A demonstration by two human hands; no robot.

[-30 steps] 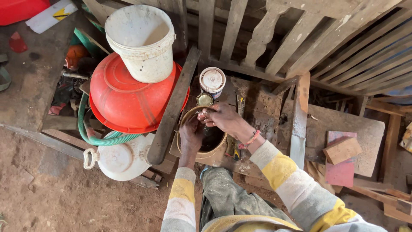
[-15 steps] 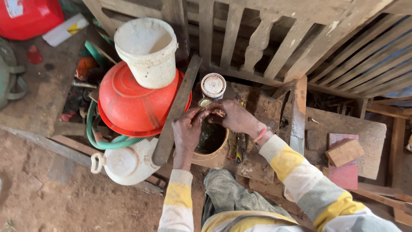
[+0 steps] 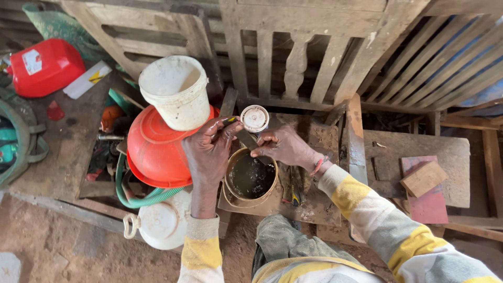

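Head view. Compared with the picture half a second before, both hands have risen slightly above the open tin [image 3: 250,177] and drawn closer together, and the camera has tilted so that the red canister [image 3: 46,66] at upper left shows more fully; the work over the tin appears to be continuing rather than finished. The left hand [image 3: 208,155] has its fingers [image 3: 226,129] pinched narrow on the upper end of a thin dark blade-like tool [image 3: 245,137], while the right hand [image 3: 283,147] steadies the lower part of the same tool with curled fingers. Whether the tool's tip touches the liquid cannot be told.

The tin is round, thin-walled metal with a stained tan rim, and holds a dark, glossy liquid. It stands on a rough, dusty wooden bench [image 3: 309,207] just below the hands. Just beyond the fingers sits a small round lid [image 3: 255,118], pale and smeared. To the left, a white plastic bucket [image 3: 175,91], scuffed and matte, rests on an upturned orange-red basin [image 3: 154,152]; a green hose [image 3: 144,198] curls under it beside a white lidded jug [image 3: 160,225]. Weathered slatted timber fills the background.
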